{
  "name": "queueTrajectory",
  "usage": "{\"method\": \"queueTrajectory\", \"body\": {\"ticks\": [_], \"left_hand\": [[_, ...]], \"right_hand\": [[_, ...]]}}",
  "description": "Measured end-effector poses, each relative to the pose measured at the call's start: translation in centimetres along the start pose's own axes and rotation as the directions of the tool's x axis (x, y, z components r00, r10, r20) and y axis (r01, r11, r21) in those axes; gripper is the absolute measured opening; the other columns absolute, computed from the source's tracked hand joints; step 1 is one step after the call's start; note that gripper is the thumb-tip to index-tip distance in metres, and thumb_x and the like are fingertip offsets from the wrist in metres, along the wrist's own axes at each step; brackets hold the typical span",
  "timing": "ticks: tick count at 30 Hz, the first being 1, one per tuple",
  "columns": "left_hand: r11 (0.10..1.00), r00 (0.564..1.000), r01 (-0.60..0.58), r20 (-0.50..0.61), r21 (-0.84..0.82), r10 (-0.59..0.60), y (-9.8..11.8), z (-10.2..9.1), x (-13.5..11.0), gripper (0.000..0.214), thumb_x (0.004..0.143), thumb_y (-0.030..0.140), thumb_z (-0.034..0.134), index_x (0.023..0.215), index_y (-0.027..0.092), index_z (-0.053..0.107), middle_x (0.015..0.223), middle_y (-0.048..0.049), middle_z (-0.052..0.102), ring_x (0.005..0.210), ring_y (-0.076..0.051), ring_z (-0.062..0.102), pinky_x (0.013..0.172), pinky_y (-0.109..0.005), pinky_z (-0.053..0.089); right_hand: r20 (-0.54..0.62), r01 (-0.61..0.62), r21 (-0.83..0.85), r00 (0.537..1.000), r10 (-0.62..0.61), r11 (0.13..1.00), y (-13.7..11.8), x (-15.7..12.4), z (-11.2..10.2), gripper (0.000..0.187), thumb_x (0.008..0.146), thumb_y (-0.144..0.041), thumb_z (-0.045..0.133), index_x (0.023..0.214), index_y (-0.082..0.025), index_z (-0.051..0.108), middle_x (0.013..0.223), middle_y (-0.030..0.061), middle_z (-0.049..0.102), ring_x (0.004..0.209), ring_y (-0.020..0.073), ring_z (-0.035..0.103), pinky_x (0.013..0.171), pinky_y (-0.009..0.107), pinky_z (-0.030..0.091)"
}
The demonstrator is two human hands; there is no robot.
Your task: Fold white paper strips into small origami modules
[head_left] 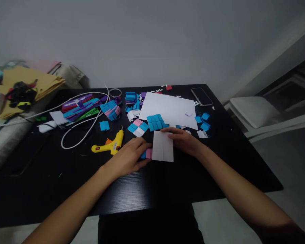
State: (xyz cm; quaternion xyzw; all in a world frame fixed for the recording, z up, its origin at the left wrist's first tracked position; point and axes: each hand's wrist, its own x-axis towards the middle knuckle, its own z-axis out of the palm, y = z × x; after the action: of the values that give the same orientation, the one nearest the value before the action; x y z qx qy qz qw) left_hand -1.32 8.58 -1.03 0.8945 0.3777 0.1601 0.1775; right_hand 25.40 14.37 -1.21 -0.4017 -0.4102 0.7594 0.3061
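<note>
My right hand (184,140) grips the upper right edge of a small white sheet of paper (162,147), thumb and fingers closed on it. Under my left hand (132,154) lies a blue and pink folded paper piece (148,154), its fingers curled round it at the white sheet's left edge. Most of that piece is hidden. Just beyond the white sheet lies a woven blue paper piece (155,122). Beside it is a blue, pink and white woven piece (138,127). A yellow glue gun (112,144) rests left of my left hand.
A large white sheet (167,108) lies behind, with a phone (202,96) at its right. Blue paper squares (205,126) lie scattered near it. A white cable (63,137) loops past bundles of coloured strips (81,106) on the left. The black table (231,162) meets the wall.
</note>
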Motion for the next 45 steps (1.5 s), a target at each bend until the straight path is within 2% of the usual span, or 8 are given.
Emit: {"method": "queueTrajectory", "body": {"ticks": [6, 9, 17, 22, 30, 34, 41, 45], "left_hand": [[0.987, 0.992, 0.125, 0.011, -0.104, -0.124, -0.3, -0.2, -0.4, 0.027, 0.096, 0.025, 0.063, 0.122, 0.021, 0.056, 0.125, -0.0104, 0.057, 0.108, -0.024, 0.065, 0.089, -0.039, 0.057], [0.97, 0.985, 0.167, -0.021, -0.176, -0.174, -0.9, -0.4, -0.3, 0.018, 0.098, 0.024, 0.061, 0.116, 0.021, 0.057, 0.113, -0.0058, 0.064, 0.097, -0.019, 0.068, 0.081, -0.032, 0.057], [0.94, 0.888, 0.16, -0.372, -0.3, -0.27, 0.1, -0.8, -0.4, 0.018, 0.097, 0.022, 0.066, 0.114, 0.023, 0.068, 0.107, -0.0029, 0.074, 0.097, -0.018, 0.07, 0.086, -0.03, 0.055], [0.875, 0.94, 0.109, -0.237, -0.471, -0.244, 0.9, 0.1, -0.2, 0.02, 0.098, 0.019, 0.064, 0.116, 0.024, 0.07, 0.108, -0.0045, 0.075, 0.098, -0.018, 0.071, 0.084, -0.03, 0.057], [0.948, 0.931, 0.003, -0.346, -0.319, -0.119, 1.3, 0.8, 0.0, 0.022, 0.093, 0.015, 0.07, 0.114, 0.023, 0.07, 0.099, -0.0049, 0.076, 0.089, -0.018, 0.067, 0.079, -0.035, 0.055], [0.973, 0.915, -0.009, -0.394, -0.231, -0.085, 1.7, 1.2, 0.3, 0.02, 0.09, 0.016, 0.075, 0.108, 0.021, 0.069, 0.098, -0.005, 0.07, 0.091, -0.019, 0.064, 0.079, -0.035, 0.052], [0.947, 0.902, 0.103, -0.373, -0.306, -0.218, 1.8, 1.4, 0.5, 0.021, 0.092, 0.016, 0.07, 0.113, 0.018, 0.065, 0.106, -0.0081, 0.065, 0.102, -0.02, 0.063, 0.087, -0.034, 0.053], [0.897, 0.909, 0.183, -0.278, -0.402, -0.31, 1.3, 1.3, 0.1, 0.022, 0.095, 0.018, 0.067, 0.117, 0.021, 0.067, 0.099, -0.0034, 0.071, 0.082, -0.014, 0.064, 0.072, -0.027, 0.052]], "right_hand": [[0.018, 0.015, 0.02, 1.0, -0.015, 1.0, 0.1, -0.5, -0.2, 0.038, 0.069, -0.019, 0.08, 0.107, -0.027, 0.077, 0.103, 0.0022, 0.076, 0.095, 0.0208, 0.068, 0.081, 0.034, 0.055], [-0.025, 0.046, -0.062, 0.999, -0.047, 0.997, 0.3, -0.5, 0.1, 0.039, 0.074, -0.021, 0.078, 0.112, -0.025, 0.074, 0.097, 0.0023, 0.076, 0.09, 0.0204, 0.069, 0.08, 0.036, 0.055], [-0.089, 0.091, -0.313, 0.988, -0.125, 0.945, 1.4, -1.0, 1.7, 0.028, 0.084, -0.029, 0.077, 0.109, -0.02, 0.068, 0.095, 0.0045, 0.077, 0.089, 0.0214, 0.073, 0.078, 0.036, 0.057], [0.034, 0.11, -0.244, 0.994, -0.105, 0.963, 2.7, -0.9, 2.8, 0.029, 0.084, -0.029, 0.078, 0.11, -0.02, 0.072, 0.1, 0.0041, 0.078, 0.092, 0.0192, 0.074, 0.081, 0.033, 0.057], [0.185, 0.107, -0.148, 0.98, -0.079, 0.983, 2.8, -1.4, 3.3, 0.036, 0.084, -0.019, 0.076, 0.12, -0.023, 0.073, 0.124, 0.0052, 0.075, 0.115, 0.0205, 0.07, 0.099, 0.035, 0.054], [0.221, 0.081, -0.118, 0.974, -0.054, 0.99, 2.9, -1.7, 3.9, 0.041, 0.082, -0.021, 0.08, 0.122, -0.022, 0.072, 0.118, 0.0048, 0.076, 0.107, 0.0191, 0.072, 0.096, 0.034, 0.056], [0.16, 0.082, -0.146, 0.985, -0.058, 0.986, 3.4, -1.7, 4.3, 0.035, 0.087, -0.025, 0.078, 0.121, -0.023, 0.071, 0.117, 0.0043, 0.076, 0.109, 0.0195, 0.073, 0.099, 0.037, 0.056], [0.115, 0.07, -0.142, 0.992, -0.054, 0.987, 3.5, -1.5, 3.9, 0.031, 0.087, -0.026, 0.078, 0.116, -0.022, 0.07, 0.105, 0.0035, 0.078, 0.098, 0.0179, 0.075, 0.088, 0.033, 0.059]]}}
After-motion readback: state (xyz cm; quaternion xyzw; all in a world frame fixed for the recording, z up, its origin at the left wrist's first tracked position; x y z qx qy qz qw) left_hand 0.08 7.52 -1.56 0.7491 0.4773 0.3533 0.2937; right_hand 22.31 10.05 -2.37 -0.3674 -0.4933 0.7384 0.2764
